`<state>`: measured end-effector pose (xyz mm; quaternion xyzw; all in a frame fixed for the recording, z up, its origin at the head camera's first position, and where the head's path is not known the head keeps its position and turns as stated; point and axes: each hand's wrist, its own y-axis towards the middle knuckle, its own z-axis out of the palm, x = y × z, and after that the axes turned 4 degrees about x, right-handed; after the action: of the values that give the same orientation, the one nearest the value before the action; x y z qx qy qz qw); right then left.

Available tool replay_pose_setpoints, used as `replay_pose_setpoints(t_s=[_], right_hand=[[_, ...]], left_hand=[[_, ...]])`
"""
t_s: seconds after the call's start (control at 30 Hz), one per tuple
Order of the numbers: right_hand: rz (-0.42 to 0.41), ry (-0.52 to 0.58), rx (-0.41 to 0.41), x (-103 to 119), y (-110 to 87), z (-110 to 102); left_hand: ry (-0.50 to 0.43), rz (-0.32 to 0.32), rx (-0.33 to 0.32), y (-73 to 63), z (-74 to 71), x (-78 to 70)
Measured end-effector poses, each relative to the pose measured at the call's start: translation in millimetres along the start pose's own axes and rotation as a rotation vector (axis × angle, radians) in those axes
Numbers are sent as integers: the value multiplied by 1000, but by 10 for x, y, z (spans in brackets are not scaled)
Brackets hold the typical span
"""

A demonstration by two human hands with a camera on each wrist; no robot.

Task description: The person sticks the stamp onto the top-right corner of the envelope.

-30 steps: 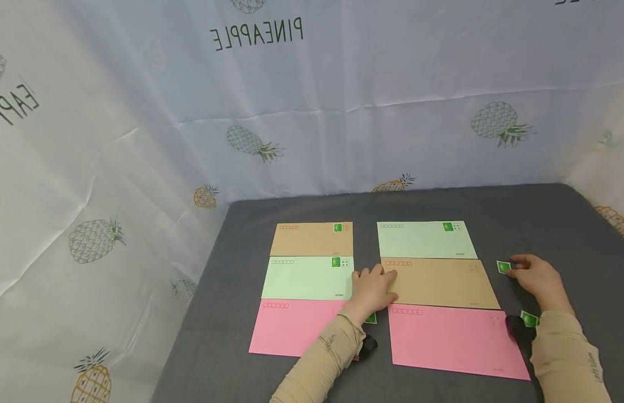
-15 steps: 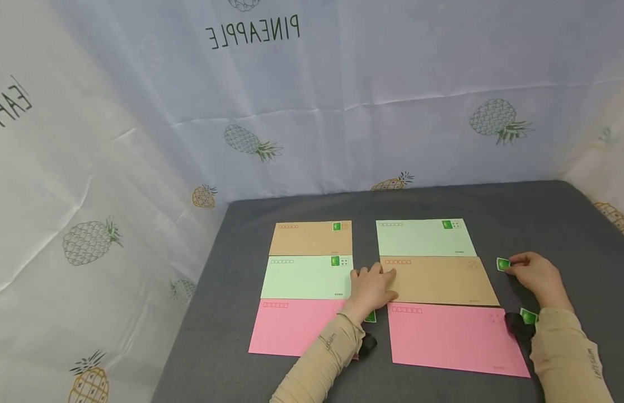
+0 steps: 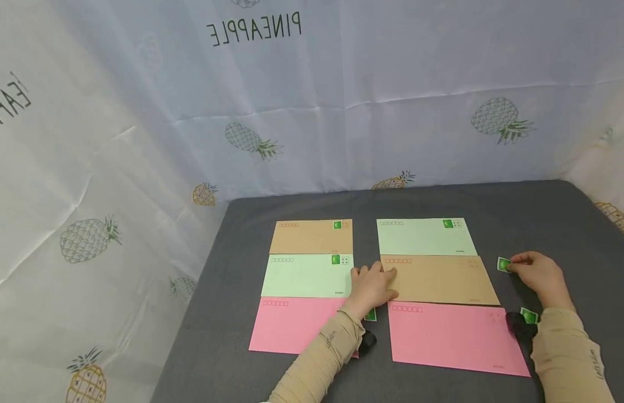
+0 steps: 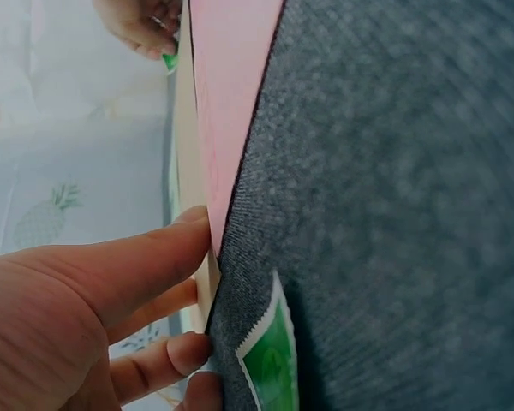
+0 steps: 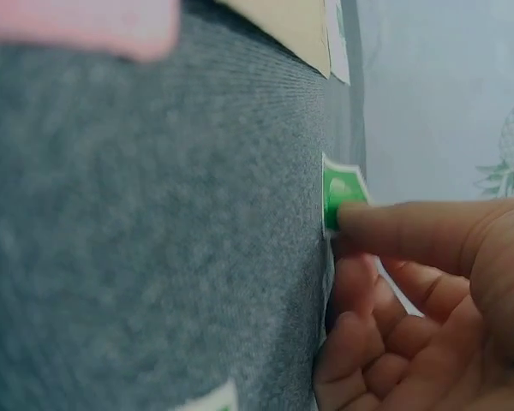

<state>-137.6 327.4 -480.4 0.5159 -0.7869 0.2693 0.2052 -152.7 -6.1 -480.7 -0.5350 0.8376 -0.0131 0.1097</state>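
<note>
My right hand [image 3: 539, 279] pinches a small green postage stamp [image 3: 503, 265] at the right of the table; in the right wrist view the thumb lies over the stamp [image 5: 341, 193] with other fingers curled beneath. My left hand [image 3: 370, 286] rests with spread fingers on the left edge of the middle tan envelope [image 3: 437, 280] in the right column. That envelope bears no stamp. Below it lies a pink envelope [image 3: 453, 338], also without one. Another loose stamp [image 3: 370, 315] lies beside my left wrist, and a further stamp [image 3: 529, 315] by my right wrist.
In the left column lie a tan envelope [image 3: 312, 238] and a green envelope [image 3: 304, 277], both stamped, above a pink envelope [image 3: 291, 330] partly under my left arm. A stamped green envelope [image 3: 425, 240] tops the right column. A pineapple-print curtain [image 3: 312, 145] encloses the grey table [image 3: 216, 313].
Both hands stay nearly still, the right with the stamp between its fingers and the left on the tan envelope. Only the head view shifts slightly.
</note>
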Motion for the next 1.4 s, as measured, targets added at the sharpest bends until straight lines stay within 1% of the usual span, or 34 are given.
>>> replay_pose_setpoints(t_s=[0.13,0.23,0.3,0.43,0.53,0.67,0.77,0.93,1.0,1.17,1.4], right_hand=[[7,51,23,-29,-3,4],[-14,86,49,-5,-1,12],[-38,104,62,25,12,23],[-115,132,97,83,56,55],[-162,139,137,129,77,82],[-212,91,180,193,87,105],[-248,36,189,241,97,115],[-293,0,213,292,131,138],[-303,-6,223,298,149,156],[-298,-42,218,302,180,194],[-314,-85,210,333,161,200]], left_hand=[[7,15,-1,2,2,-3],[11,17,-1,6,0,2],[4,14,2,9,-1,7],[-14,11,5,18,3,6],[-21,7,9,19,2,6],[-30,2,13,16,5,4],[-35,1,12,17,10,4],[-40,2,7,28,17,10],[-40,4,5,28,20,13],[-39,13,0,17,15,17],[-46,10,5,16,-7,21]])
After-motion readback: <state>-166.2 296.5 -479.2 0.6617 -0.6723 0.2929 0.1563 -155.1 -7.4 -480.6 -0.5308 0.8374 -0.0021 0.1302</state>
